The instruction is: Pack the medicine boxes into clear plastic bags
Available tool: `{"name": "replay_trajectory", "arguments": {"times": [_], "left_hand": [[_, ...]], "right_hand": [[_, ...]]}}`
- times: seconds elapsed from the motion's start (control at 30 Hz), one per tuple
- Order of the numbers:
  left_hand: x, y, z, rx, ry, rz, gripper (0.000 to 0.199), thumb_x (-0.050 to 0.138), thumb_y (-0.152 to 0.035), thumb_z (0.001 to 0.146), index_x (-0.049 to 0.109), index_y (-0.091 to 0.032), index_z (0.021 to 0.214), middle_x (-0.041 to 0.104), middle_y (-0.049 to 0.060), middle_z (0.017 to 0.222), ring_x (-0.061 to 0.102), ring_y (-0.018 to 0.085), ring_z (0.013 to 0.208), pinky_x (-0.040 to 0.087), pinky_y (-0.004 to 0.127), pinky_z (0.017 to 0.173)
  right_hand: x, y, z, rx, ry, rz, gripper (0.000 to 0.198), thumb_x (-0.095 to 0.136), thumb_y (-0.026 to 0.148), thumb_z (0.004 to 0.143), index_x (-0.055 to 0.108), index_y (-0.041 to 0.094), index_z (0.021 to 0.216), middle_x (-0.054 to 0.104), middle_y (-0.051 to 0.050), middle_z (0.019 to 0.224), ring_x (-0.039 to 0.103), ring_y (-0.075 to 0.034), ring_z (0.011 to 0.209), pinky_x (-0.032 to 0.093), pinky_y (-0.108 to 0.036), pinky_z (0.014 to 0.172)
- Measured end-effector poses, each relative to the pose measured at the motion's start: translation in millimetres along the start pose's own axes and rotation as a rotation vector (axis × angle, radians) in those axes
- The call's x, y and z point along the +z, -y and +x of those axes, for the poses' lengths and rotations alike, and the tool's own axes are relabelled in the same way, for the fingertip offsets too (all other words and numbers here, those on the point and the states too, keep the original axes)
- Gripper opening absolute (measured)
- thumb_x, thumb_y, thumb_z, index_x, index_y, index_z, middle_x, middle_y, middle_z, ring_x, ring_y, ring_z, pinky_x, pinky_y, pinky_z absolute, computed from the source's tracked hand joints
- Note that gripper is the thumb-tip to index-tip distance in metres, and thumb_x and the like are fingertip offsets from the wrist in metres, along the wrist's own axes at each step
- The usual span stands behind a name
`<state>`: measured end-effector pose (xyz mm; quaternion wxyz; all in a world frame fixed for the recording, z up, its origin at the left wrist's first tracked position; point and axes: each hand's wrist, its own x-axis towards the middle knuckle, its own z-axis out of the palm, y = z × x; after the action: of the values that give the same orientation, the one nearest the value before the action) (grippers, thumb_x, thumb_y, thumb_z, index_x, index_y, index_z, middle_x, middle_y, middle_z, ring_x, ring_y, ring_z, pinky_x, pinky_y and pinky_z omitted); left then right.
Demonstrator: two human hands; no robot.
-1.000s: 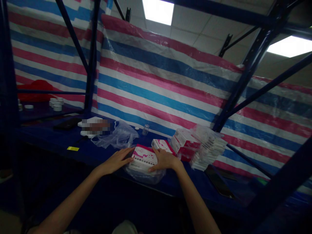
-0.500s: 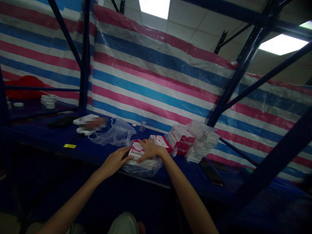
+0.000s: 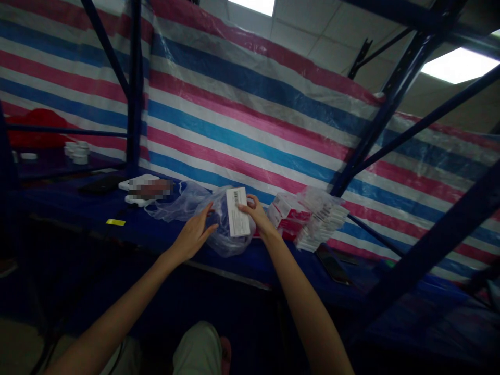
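Observation:
My right hand [image 3: 258, 216] is closed on a thin white box [image 3: 237, 212], its thumb lying on the face. That face has a barcode and small print and is tilted up toward me. To its left, my left hand [image 3: 194, 232] is open, thumb and fingers apart with nothing between them. A clear plastic bag [image 3: 228, 245] lies crumpled on the blue tabletop [image 3: 156, 229], behind and below the white box. My left fingertips are at the bag's near side; whether they touch it I cannot tell.
Pink-and-white boxes [image 3: 289, 213] and a plastic-wrapped stack of white packs [image 3: 322, 219] stand to the right, beside a dark phone [image 3: 333, 264]. At left are a yellow label [image 3: 116, 222], a white device [image 3: 136, 182] and white jars [image 3: 80, 153]. Blue rack posts [image 3: 135, 88] frame the table.
The pink-and-white box under both hands is no longer seen there. My right hand now holds up a white box with a barcode, and my left hand has come away, fingers apart.

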<state>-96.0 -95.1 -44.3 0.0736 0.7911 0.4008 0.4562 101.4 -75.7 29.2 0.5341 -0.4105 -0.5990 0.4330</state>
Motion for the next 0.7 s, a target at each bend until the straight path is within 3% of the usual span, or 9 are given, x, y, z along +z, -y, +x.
{"name": "replay_trajectory", "arguments": {"times": [0.07, 0.17, 0.27, 0.37, 0.47, 0.53, 0.63, 0.7], "left_hand": [[5, 4, 1, 0.014, 0.081, 0.131, 0.052, 0.030, -0.049, 0.089, 0.033, -0.020, 0.132, 0.055, 0.009, 0.120, 0.051, 0.023, 0.109, 0.033, 0.040, 0.095], [8, 9, 2, 0.008, 0.147, 0.312, 0.046, 0.029, -0.049, 0.089, 0.050, -0.019, 0.117, 0.060, 0.009, 0.111, 0.052, 0.025, 0.105, 0.032, 0.042, 0.092], [3, 2, 2, 0.016, 0.144, 0.362, 0.044, 0.029, -0.047, 0.090, 0.057, -0.019, 0.108, 0.062, 0.008, 0.105, 0.053, 0.024, 0.101, 0.032, 0.042, 0.091], [0, -21, 1, 0.063, 0.131, 0.292, 0.045, 0.032, -0.052, 0.087, 0.056, -0.023, 0.112, 0.060, 0.005, 0.109, 0.051, 0.024, 0.102, 0.031, 0.040, 0.091], [15, -47, 1, 0.057, 0.075, 0.306, 0.056, 0.045, -0.062, 0.075, 0.056, -0.021, 0.113, 0.058, 0.010, 0.110, 0.049, 0.030, 0.102, 0.032, 0.044, 0.089], [31, -58, 6, 0.043, 0.088, 0.371, 0.055, 0.055, -0.059, 0.069, 0.063, -0.016, 0.101, 0.060, 0.015, 0.101, 0.050, 0.034, 0.099, 0.033, 0.046, 0.087], [46, -58, 21, 0.018, 0.282, 0.400, 0.030, 0.059, -0.041, 0.070, 0.067, -0.013, 0.079, 0.064, 0.016, 0.082, 0.057, 0.032, 0.087, 0.038, 0.043, 0.080], [40, -48, 35, -0.028, 0.343, 0.334, 0.020, 0.053, -0.030, 0.073, 0.065, -0.014, 0.076, 0.065, 0.014, 0.077, 0.060, 0.030, 0.080, 0.041, 0.040, 0.074]], "right_hand": [[-3, 11, 2, 0.045, -0.026, 0.164, 0.051, 0.069, 0.041, 0.055, 0.046, 0.022, 0.097, 0.061, -0.001, 0.084, 0.059, -0.018, 0.077, 0.048, -0.033, 0.072], [-9, 25, 1, 0.041, -0.029, 0.316, 0.043, 0.064, 0.045, 0.060, 0.052, 0.018, 0.091, 0.064, -0.004, 0.083, 0.061, -0.022, 0.081, 0.050, -0.035, 0.071], [-18, 36, -3, 0.032, -0.053, 0.328, 0.041, 0.059, 0.047, 0.065, 0.053, 0.018, 0.093, 0.065, -0.006, 0.086, 0.061, -0.025, 0.087, 0.051, -0.038, 0.072], [-32, 44, -5, 0.045, -0.104, 0.242, 0.039, 0.055, 0.046, 0.069, 0.053, 0.016, 0.095, 0.065, -0.009, 0.090, 0.062, -0.025, 0.086, 0.051, -0.039, 0.071], [-45, 50, 3, 0.019, -0.166, 0.026, 0.041, 0.054, 0.046, 0.070, 0.053, 0.016, 0.097, 0.064, -0.010, 0.092, 0.062, -0.024, 0.081, 0.050, -0.037, 0.068], [-51, 51, 12, 0.013, -0.267, -0.221, 0.050, 0.056, 0.050, 0.068, 0.050, 0.017, 0.104, 0.063, -0.010, 0.095, 0.061, -0.025, 0.083, 0.049, -0.037, 0.068], [-53, 48, 25, 0.064, -0.456, -0.686, 0.068, 0.064, 0.054, 0.059, 0.045, 0.020, 0.114, 0.057, -0.012, 0.107, 0.053, -0.029, 0.100, 0.043, -0.042, 0.081], [-50, 40, 30, 0.127, -0.514, -0.932, 0.072, 0.066, 0.057, 0.055, 0.047, 0.021, 0.114, 0.053, -0.014, 0.113, 0.046, -0.033, 0.110, 0.036, -0.048, 0.089]]}}
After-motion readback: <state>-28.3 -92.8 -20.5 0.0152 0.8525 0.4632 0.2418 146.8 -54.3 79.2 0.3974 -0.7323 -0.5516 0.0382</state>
